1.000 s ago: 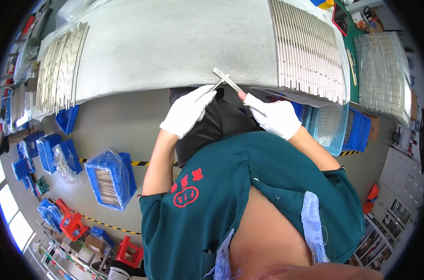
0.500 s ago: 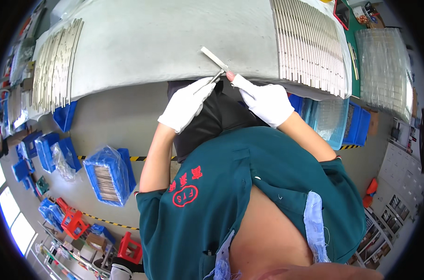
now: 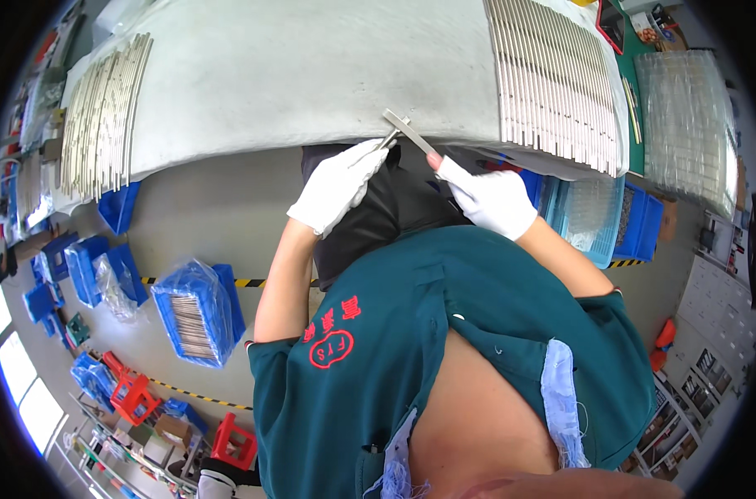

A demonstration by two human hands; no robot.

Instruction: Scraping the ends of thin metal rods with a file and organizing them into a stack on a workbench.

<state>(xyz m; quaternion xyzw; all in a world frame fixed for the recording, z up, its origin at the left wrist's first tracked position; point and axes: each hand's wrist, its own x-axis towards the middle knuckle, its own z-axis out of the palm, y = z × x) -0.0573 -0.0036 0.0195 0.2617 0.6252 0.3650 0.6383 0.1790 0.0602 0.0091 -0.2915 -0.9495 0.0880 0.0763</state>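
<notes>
Grey-covered desk (image 3: 295, 75), rows of metal strips (image 3: 552, 83) along its right and left ends. At near edge I see a flat metal strip (image 3: 408, 131) held betw. both gloved hands: left hand (image 3: 340, 187) grip pinches its near end, right hand (image 3: 490, 200) grip pinches its side w/ fingertips.

Beyond my hands lies a grey padded table (image 3: 295, 75), with rows of thin metal strips (image 3: 552, 79) up to my right and another batch (image 3: 99, 116) far to my left. Below my left hand, a blue crate of bagged strips (image 3: 193, 312) sits on the floor. Blue bins (image 3: 640, 224) stand beside my right.
</notes>
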